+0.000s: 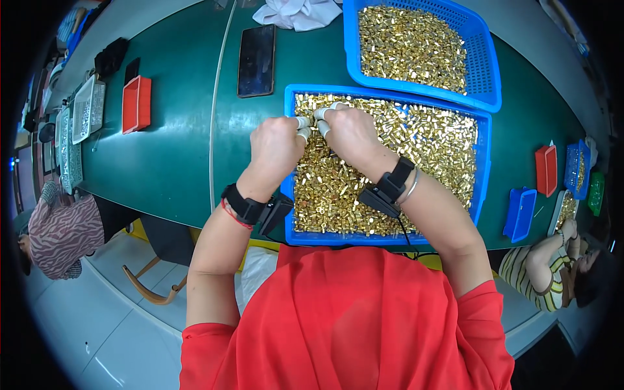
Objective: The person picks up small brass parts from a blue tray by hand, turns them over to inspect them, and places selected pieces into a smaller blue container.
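A shallow blue tray [484, 162] filled with small gold-coloured metal pieces [338, 201] lies in front of me. My left hand [276, 143] is over the tray's left side, with white covers on its fingertips. My right hand [351, 133] is just beside it, its fingertips covered in the same way. Both hands are closed in a pinch, their fingertips almost meeting above the pieces. Whatever is between the fingers is too small or hidden to make out. Each wrist wears a black strap with a small box.
Behind the tray stands a deeper blue basket [484, 65] of similar pieces. A dark phone [256, 62] and white cloth [296, 13] lie on the green table [175, 130]. Red bins [136, 104] and a small blue bin [520, 214] stand farther out. People sit at both sides.
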Available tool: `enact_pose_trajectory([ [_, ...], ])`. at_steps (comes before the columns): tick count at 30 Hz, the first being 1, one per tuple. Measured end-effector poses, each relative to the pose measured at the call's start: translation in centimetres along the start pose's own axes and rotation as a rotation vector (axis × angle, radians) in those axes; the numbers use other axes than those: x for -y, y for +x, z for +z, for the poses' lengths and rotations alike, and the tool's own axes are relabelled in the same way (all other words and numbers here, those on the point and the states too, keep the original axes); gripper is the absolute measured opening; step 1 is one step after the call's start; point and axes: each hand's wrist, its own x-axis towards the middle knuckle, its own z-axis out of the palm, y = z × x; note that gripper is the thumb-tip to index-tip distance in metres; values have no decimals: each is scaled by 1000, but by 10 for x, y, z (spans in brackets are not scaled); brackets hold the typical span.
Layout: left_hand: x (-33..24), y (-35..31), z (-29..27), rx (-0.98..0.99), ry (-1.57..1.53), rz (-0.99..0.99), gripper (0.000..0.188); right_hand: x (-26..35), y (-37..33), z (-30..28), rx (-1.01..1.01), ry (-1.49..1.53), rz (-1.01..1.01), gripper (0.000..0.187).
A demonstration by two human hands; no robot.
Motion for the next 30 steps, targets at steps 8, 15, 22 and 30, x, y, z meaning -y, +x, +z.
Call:
enact_pose_trajectory([
  [8, -6, 3, 9, -22, 251, 78, 4, 1, 5, 2, 47, -77, -1, 8],
  [15, -6, 0, 11, -53, 224, 80, 4, -7, 1, -6, -2, 86, 25, 10],
  [22, -6, 3, 11, -17, 297, 100, 4, -15, -5, -28, 151, 790, 315, 15],
  [30, 0, 5, 5, 16, 205, 70, 10, -3, 9, -10, 160, -125, -37, 9],
])
